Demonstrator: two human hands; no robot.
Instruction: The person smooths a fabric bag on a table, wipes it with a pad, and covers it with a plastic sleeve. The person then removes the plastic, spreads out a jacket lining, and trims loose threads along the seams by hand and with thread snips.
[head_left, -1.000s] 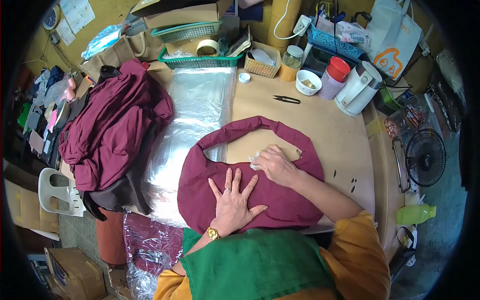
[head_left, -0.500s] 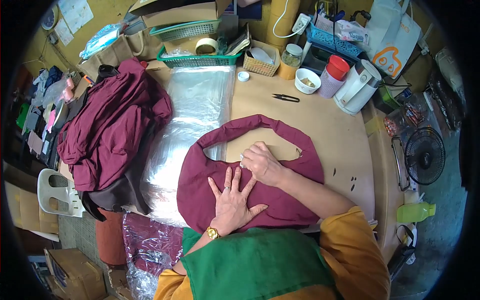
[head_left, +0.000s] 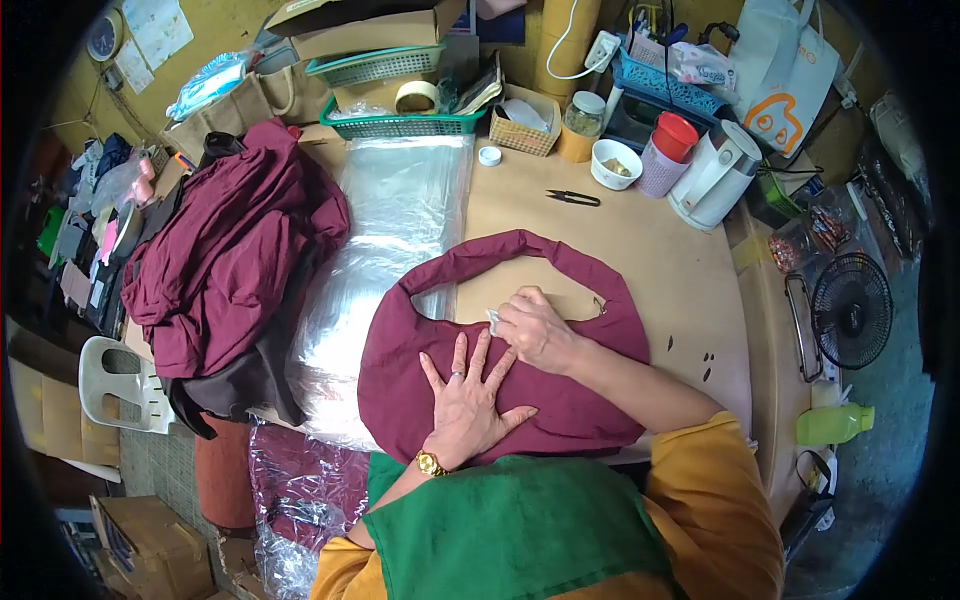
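A maroon cloth bag (head_left: 590, 410) lies flat in front of me, its curved strap away from my body. My left hand (head_left: 468, 408) presses on the bag with its fingers spread. Near the bag's top edge, my right hand (head_left: 537, 330) is closed on a small white cloth (head_left: 493, 321), part of which shows at the fingertips. A small metal clasp (head_left: 599, 306) shows at the right inner edge of the strap. Partly under the bag's left side are clear plastic sheets (head_left: 400, 200).
Maroon fabric (head_left: 225, 250) is heaped at the left. Black snips (head_left: 573, 199) lie beyond the bag. Along the back stand a green basket (head_left: 405, 126), a glass jar (head_left: 583, 118), a white bowl (head_left: 614, 166) and a white kettle (head_left: 716, 178).
My right hand, with the white cloth, has moved left along the bag's top edge, then slightly back right. My left hand stays spread on the bag.
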